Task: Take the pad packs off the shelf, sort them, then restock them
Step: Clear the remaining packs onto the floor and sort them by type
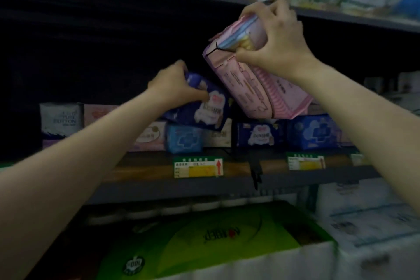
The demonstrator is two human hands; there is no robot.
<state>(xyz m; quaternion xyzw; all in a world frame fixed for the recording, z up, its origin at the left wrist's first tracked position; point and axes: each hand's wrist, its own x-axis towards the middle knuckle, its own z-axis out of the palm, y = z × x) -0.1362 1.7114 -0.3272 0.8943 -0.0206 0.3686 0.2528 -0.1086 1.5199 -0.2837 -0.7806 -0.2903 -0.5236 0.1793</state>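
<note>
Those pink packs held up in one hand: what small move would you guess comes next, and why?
Probably lifting them clear of the shelf. The right hand grips the pink packs tilted, their lower end just above the blue packs, while the left hand grips a dark blue pack too.

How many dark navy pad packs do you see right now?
2. One navy pack is gripped in the left hand, tilted above the shelf row. The other navy pack stands on the shelf under the pink packs. More may be hidden behind.
</note>
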